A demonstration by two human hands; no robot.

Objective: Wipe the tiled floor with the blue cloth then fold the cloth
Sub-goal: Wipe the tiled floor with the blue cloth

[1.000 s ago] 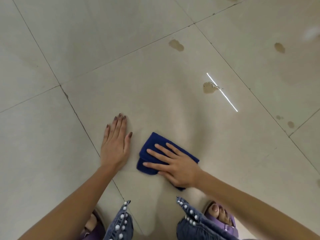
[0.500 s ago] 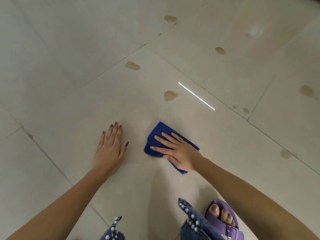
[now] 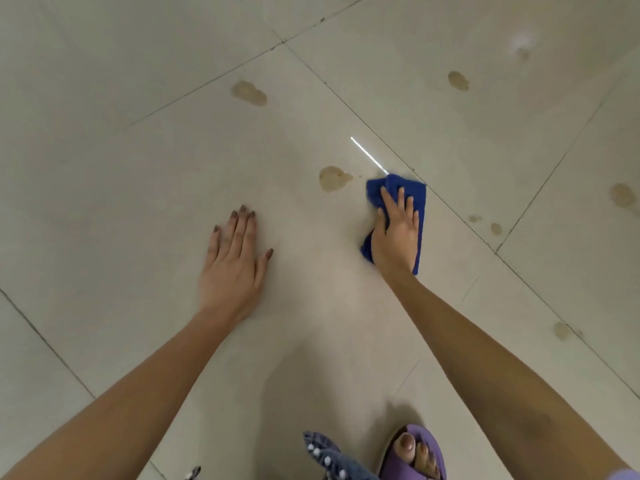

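- One blue cloth [image 3: 407, 194]: bunched on the tiled floor [image 3: 138, 174], just right of a brown stain [image 3: 332, 178]; likely soft, light, limp.
- Right hand [image 3: 398, 237]: fingers straight, pressing it flat; to fold, pinch corners.
- Left hand [image 3: 232, 268]: spread, empty, resting on floor.

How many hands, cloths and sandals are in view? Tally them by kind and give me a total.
Hands: 2, the left hand flat on the tiled floor, the right hand pressing on the cloth
Cloths: 1, the blue cloth
Sandals: 1, the purple sandal
Total: 4
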